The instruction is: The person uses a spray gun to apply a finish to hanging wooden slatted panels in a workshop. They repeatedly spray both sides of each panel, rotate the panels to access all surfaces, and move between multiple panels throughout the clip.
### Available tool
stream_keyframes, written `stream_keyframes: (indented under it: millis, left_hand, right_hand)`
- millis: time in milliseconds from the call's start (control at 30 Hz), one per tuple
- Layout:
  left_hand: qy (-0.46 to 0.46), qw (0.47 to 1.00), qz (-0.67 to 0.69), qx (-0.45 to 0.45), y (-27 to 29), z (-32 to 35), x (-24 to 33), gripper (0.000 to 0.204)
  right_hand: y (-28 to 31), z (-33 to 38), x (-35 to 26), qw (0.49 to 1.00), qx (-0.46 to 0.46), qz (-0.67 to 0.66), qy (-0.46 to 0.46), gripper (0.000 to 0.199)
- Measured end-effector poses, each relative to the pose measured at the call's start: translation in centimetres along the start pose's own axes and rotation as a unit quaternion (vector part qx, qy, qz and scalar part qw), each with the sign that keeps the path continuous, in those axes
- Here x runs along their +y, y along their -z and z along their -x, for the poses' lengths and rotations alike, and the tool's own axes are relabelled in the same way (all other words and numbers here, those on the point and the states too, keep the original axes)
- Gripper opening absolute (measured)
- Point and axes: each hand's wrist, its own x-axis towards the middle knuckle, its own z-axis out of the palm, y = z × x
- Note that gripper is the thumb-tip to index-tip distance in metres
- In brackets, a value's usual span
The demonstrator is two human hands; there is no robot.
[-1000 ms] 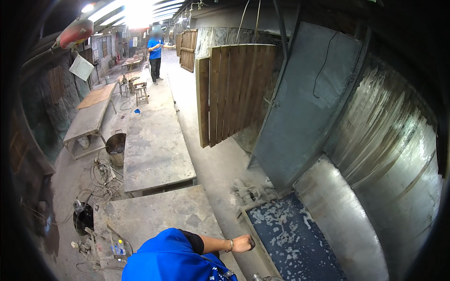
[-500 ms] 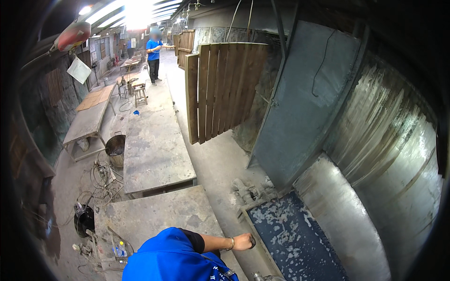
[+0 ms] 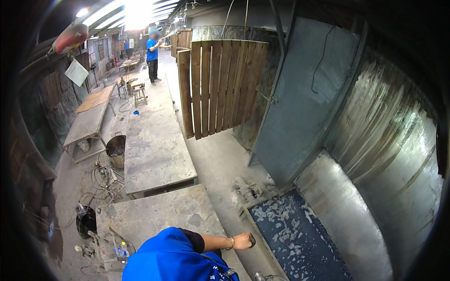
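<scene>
My left arm, in a blue sleeve over a black one, bends across in front of me with the forearm pointing right. A bracelet circles the wrist. My left hand (image 3: 243,241) is closed, and a small dark patch or piece (image 3: 253,240) shows at its knuckle end; I cannot make out what it is. The hand is over the near side of a rectangular tank (image 3: 263,243) of dark liquid (image 3: 300,229) with pale foam floating on it. Hanging ahead is a brown slatted wooden panel (image 3: 225,86). My right hand is not in view.
Long worn tables (image 3: 154,150) run ahead on the left. Hoses (image 3: 103,175), a basket (image 3: 116,150) and a dark bucket (image 3: 85,220) are on the floor beside them. A grey metal panel (image 3: 304,93) stands beyond the tank. Farther off, a co-worker (image 3: 152,56) in blue stands.
The hanging wooden panel has swung slightly leftward and turned its face more toward me. The distant co-worker's hand has risen. My left hand has hardly moved.
</scene>
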Motion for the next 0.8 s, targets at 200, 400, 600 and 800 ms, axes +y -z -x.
stream_keyframes:
  millis: [200, 400, 600, 800]
  left_hand:
    - [0.035, 0.998, 0.052, 0.004, 0.2, 0.4, 0.5, 0.023]
    - [0.038, 0.996, 0.083, -0.007, -1.8, 0.5, 0.5, 0.016]
    - [-0.010, 0.987, 0.136, -0.088, -5.3, 1.2, 0.5, 0.023]
    - [-0.062, 0.926, 0.247, -0.279, -8.4, -2.7, -0.9, 0.025]
  right_hand:
    - [0.0, 0.3, -0.1, 1.000, -0.012, -0.007, 0.012, 0.047]
    - [1.0, 2.2, 1.0, 0.999, -0.005, -0.035, 0.032, 0.045]
    - [0.2, 5.7, 3.8, 0.988, 0.078, -0.133, 0.033, 0.043]
    - [-5.4, 9.3, 6.4, 0.941, 0.235, -0.243, 0.016, 0.048]
